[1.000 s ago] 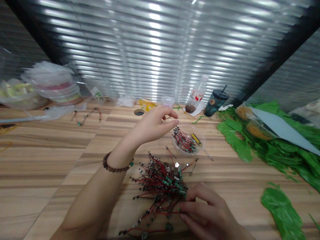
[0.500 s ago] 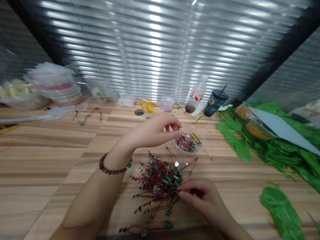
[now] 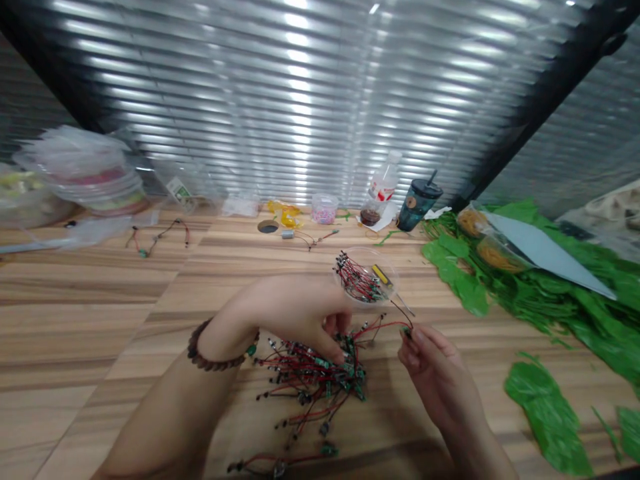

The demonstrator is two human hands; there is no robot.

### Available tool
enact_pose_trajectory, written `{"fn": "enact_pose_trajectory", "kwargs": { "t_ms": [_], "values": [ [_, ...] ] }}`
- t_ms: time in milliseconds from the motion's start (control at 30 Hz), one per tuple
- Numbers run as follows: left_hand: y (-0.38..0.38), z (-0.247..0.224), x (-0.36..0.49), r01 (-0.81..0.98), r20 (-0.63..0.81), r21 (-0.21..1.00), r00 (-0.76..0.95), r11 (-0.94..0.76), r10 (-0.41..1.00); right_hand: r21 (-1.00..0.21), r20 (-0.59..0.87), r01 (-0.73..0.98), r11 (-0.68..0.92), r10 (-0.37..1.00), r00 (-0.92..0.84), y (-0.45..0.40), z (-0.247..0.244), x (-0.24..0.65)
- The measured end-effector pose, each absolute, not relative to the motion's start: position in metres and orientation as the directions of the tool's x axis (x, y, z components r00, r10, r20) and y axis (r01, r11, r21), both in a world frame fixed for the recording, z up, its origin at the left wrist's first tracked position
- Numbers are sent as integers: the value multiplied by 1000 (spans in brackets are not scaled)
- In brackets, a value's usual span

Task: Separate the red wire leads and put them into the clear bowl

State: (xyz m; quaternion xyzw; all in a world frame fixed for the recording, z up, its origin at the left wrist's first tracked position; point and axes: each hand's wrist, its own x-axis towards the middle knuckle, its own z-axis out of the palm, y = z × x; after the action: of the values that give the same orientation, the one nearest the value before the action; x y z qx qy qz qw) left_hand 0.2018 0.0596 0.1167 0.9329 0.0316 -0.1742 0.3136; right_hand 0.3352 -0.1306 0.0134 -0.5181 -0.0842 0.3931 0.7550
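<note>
A tangled pile of red and black wires with small green boards (image 3: pixel 310 367) lies on the wooden table. Over its upper right part is my left hand (image 3: pixel 310 320), fingers curled down at the pile; whether it grips a wire is hidden. To the right, my right hand (image 3: pixel 435 367) pinches a small green board (image 3: pixel 406 331) with red and black wires trailing left and up from it. Beyond the pile stands a clear round tub (image 3: pixel 395 267) of similar wired parts (image 3: pixel 357 277) and a yellow-and-black tool (image 3: pixel 381 275). One wired piece (image 3: pixel 300 459) lies at the near edge.
Green plastic leaves (image 3: pixel 540 300) cover the right side, under a pale sheet (image 3: pixel 550 253). At the back are a bottle (image 3: pixel 383 190), a dark cup (image 3: pixel 419 203), a small tub of pink bits (image 3: pixel 324 210) and a table hole (image 3: pixel 268 227). Stacked plastic containers (image 3: pixel 95 177) stand far left.
My left hand has moved from the clear tub back to the pile. My right hand has lifted a wired board away to the right. The view has shifted slightly.
</note>
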Motion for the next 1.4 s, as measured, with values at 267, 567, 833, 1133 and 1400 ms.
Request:
{"fn": "enact_pose_trajectory", "kwargs": {
  "t_ms": [267, 567, 833, 1133, 1400],
  "values": [
    [63, 123, 192, 124, -321, 560, 944, -819, -77, -968, -168, -249, 8, 719, 674, -144, -6, 325],
    [73, 130, 173, 200, -296, 558, 955, -805, 32, -997, -9, 53, -49, 809, 588, -136, 2, 319],
    [96, 120, 195, 124, -198, 598, 980, -792, 5, -874, 238, 479, -79, 791, 564, -108, 18, 373],
    [121, 56, 256, 250, 138, 451, 929, -857, 344, -549, 397, 833, -72, 855, 335, -43, 4, 431],
    [122, 46, 257, 229, 135, 476, 935, -849, 328, -423, 426, 888, -179, 826, 370, -41, 5, 421]
  ]
}}
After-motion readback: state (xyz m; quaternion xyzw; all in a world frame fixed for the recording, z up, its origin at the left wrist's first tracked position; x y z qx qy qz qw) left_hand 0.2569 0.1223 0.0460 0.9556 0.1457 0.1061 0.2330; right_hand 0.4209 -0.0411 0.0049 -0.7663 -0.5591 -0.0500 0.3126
